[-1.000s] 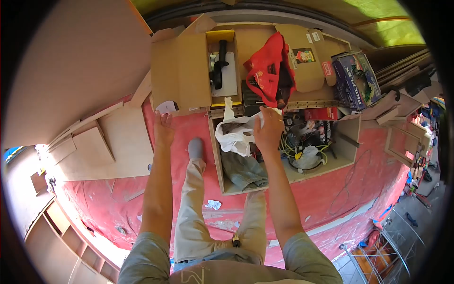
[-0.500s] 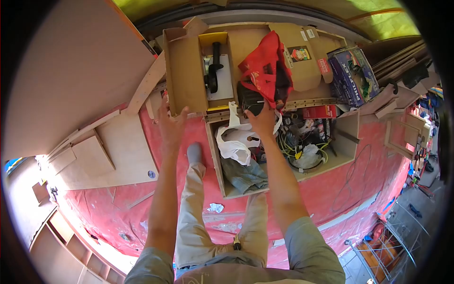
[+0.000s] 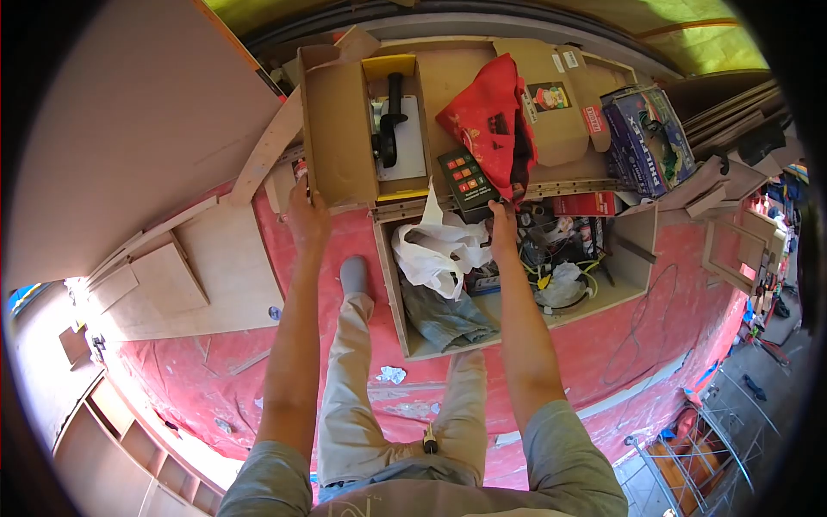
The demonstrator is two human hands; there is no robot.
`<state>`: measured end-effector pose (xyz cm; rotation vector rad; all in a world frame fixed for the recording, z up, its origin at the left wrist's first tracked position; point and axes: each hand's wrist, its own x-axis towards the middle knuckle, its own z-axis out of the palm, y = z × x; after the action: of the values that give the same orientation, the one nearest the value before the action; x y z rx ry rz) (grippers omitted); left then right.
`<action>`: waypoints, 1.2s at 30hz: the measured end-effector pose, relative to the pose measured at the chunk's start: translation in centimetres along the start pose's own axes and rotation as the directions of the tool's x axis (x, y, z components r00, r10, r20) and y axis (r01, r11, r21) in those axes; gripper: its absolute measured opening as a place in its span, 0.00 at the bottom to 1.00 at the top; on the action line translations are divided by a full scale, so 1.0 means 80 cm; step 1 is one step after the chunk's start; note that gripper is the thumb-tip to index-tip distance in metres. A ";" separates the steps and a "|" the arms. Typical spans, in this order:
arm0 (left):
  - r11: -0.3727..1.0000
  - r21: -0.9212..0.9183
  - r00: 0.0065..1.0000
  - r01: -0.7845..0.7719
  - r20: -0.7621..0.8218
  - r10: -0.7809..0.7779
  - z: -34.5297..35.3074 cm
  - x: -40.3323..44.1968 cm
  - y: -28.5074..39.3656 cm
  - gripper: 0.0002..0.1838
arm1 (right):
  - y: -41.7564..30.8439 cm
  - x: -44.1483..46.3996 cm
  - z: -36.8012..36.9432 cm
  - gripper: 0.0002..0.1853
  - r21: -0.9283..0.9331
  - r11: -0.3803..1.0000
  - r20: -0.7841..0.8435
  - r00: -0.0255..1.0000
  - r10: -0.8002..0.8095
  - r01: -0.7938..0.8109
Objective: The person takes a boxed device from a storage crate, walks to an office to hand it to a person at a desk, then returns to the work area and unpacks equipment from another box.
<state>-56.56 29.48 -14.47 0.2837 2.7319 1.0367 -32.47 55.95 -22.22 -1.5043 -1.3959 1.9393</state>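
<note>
My left hand (image 3: 308,222) is closed at the lower left corner of the open cardboard box (image 3: 338,138). That box holds a yellow-edged inner box with a black-handled tool (image 3: 392,125). The fingers of my right hand (image 3: 504,226) are pressed together at the lower right corner of a black box (image 3: 466,181) with red squares. A red bag (image 3: 487,125) lies against that box, its lower end just above my right fingertips. Left of my right hand, a crumpled white plastic bag (image 3: 435,252) sits over the wooden crate (image 3: 394,293).
Inside the crate are a grey cloth (image 3: 444,320), yellow-green cables and a clear bag (image 3: 562,286). A blue Philflex box (image 3: 642,142) stands at the right, beside stacked boards. Plywood pieces (image 3: 207,276) lie left on the red floor. My legs are below.
My left hand has closed at the box corner. My right hand has moved right and down, its fingers drawn together. The black box now shows its face with red squares, and the white bag has shifted.
</note>
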 end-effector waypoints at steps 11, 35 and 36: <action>0.990 0.056 0.992 -0.127 -0.018 0.128 0.006 -0.012 0.028 0.21 | -0.017 -0.009 -0.012 0.26 0.081 0.927 0.027 0.931 0.365 -0.366; 0.610 -0.407 0.545 0.680 0.837 -0.048 0.038 -0.169 0.165 0.37 | -0.067 -0.183 -0.148 0.26 0.338 0.583 0.720 0.602 0.346 -0.739; 0.660 -0.354 0.515 0.662 0.855 -0.057 0.035 -0.166 0.171 0.37 | -0.066 -0.176 -0.154 0.26 0.286 0.583 0.752 0.556 0.355 -0.760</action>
<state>-41.65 37.97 -5.74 -0.0302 1.3789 1.2401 -17.76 54.26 -9.59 -1.0979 -0.2334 3.1411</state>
